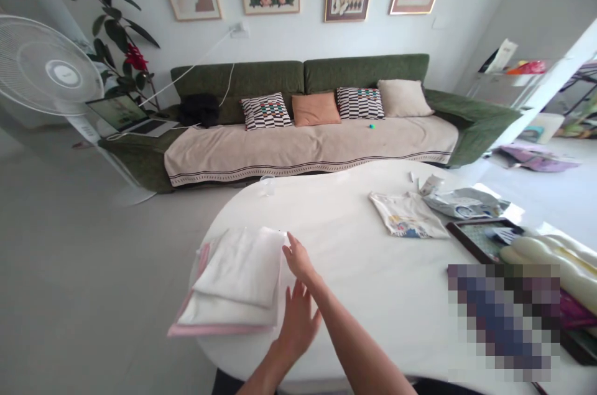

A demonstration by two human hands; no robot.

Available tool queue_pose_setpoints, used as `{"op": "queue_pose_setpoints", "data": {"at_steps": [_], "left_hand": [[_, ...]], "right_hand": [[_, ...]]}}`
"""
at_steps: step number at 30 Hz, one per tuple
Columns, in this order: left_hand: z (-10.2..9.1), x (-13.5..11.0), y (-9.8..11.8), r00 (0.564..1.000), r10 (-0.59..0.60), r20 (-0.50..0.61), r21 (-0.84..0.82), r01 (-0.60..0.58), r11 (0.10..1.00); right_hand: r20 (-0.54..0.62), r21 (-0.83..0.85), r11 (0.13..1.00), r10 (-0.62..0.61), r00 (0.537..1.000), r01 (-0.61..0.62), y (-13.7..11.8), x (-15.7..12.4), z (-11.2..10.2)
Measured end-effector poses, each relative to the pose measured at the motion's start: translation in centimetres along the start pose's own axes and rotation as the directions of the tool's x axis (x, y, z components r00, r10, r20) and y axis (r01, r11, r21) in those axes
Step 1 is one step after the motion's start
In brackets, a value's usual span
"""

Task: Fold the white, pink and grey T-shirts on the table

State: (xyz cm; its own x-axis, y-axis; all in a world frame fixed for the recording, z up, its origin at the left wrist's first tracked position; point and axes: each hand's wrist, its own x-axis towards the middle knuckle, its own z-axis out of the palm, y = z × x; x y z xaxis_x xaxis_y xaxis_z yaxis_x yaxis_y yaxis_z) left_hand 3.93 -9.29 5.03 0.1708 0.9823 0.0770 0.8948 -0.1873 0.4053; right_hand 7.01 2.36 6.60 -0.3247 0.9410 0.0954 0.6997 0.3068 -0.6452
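A folded white cloth [237, 267] lies on the left side of the white table, with more white layers beneath it. Under them a pink cloth [221, 330] shows along the left and near edges, and its near left corner reaches past the table's rim. My right hand [298, 259] is at the far right corner of the white cloth, fingers stretched out; whether they touch it I cannot tell. Closer to me, my left hand [300, 317] is beside the stack's right edge with its fingers apart. It holds nothing.
On the white table [345, 214] are a clear cup [267, 185] and a folded printed T-shirt [408, 214]. Silver packaging [466, 202], a dark tray [480, 239] and a cream bundle [550, 258] crowd the right side. A green sofa [261, 81] and fan [51, 68] stand beyond.
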Motion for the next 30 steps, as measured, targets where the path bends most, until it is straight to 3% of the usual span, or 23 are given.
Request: {"op": "queue_pose_setpoints", "data": {"at_steps": [4, 9, 12, 14, 16, 20, 21, 25, 28, 30], "left_hand": [[-4.1, -1.8, -2.6, 0.999, 0.05, -0.016, 0.004, -0.05, 0.999], [-12.3, 0.6, -8.0, 0.982, 0.104, -0.159, 0.049, -0.097, 0.994], [-16.8, 3.0, -8.3, 0.976, 0.217, -0.001, 0.106, -0.216, 0.971], [-19.1, 4.3, -6.8, 0.94, 0.303, 0.157, 0.089, -0.319, 0.944], [-20.9, 5.5, -4.3, 0.888, 0.4, 0.224, 0.037, -0.418, 0.908], [-22.8, 7.8, 0.5, 0.835, 0.533, 0.133, -0.121, -0.52, 0.845], [-22.9, 8.3, 1.4, 0.826, 0.543, 0.152, -0.146, -0.524, 0.839], [-23.7, 9.3, 4.8, 0.758, 0.566, 0.325, -0.073, -0.576, 0.814], [-25.5, 8.1, 7.3, 0.749, 0.631, 0.203, 0.03, -0.649, 0.761], [-26.7, 7.1, 8.3, 0.732, 0.656, 0.184, 0.024, -0.671, 0.741]], "right_hand": [[0.069, -0.099, 0.995, -0.015, 0.997, 0.021, -2.4, 2.8, -1.4], [0.213, -0.191, 0.966, -0.133, 0.968, 0.175, -6.3, 2.2, -4.3], [0.322, -0.154, 0.921, -0.295, 0.9, 0.357, -7.6, -0.4, -8.2], [0.361, -0.141, 0.876, -0.389, 0.847, 0.462, -7.7, -2.5, -12.0], [0.358, -0.179, 0.831, -0.444, 0.821, 0.527, -7.2, -4.5, -16.3], [0.233, -0.24, 0.856, -0.407, 0.883, 0.457, -6.1, -7.5, -24.3], [0.212, -0.25, 0.863, -0.395, 0.894, 0.44, -5.8, -8.0, -25.9], [0.258, -0.368, 0.825, -0.353, 0.899, 0.429, -5.0, -10.0, -30.1], [0.271, -0.433, 0.793, -0.338, 0.901, 0.428, -4.8, -11.7, -32.3], [0.261, -0.411, 0.793, -0.37, 0.892, 0.449, -4.3, -12.8, -33.7]]}}
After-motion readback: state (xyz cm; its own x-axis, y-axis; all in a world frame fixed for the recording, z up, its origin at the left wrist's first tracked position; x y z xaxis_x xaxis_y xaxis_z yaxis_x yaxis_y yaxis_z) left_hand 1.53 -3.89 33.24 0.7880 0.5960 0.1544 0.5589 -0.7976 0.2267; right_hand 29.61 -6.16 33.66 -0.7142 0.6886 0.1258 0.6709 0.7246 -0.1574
